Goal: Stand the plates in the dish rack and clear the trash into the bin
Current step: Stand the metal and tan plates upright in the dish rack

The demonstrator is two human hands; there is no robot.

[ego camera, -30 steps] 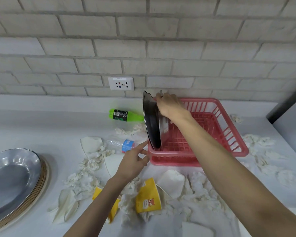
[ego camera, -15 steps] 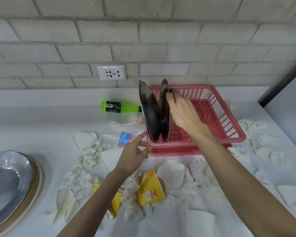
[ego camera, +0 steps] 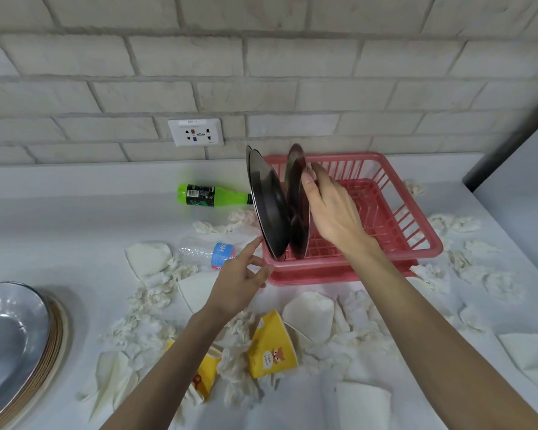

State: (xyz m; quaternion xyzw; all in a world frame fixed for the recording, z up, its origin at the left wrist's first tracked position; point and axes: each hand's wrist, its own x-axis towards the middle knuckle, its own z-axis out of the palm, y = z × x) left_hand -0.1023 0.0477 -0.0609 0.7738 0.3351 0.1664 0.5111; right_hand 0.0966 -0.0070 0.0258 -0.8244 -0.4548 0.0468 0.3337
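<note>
Plates [ego camera: 271,206] in dish rack [ego camera: 412,218] — littered counter [ego camera: 75,212]; brick wall [ego camera: 261,57].

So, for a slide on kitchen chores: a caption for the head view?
Right hand stands a plate upright in the pink dish rack; left hand by its corner.

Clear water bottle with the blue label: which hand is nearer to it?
Left. The left hand sits right beside the bottle, at its blue-label end. The right hand is farther off, over the red rack, holding a standing plate.

Second plate [ego camera: 294,193] farther from first plate [ego camera: 269,209]
</note>
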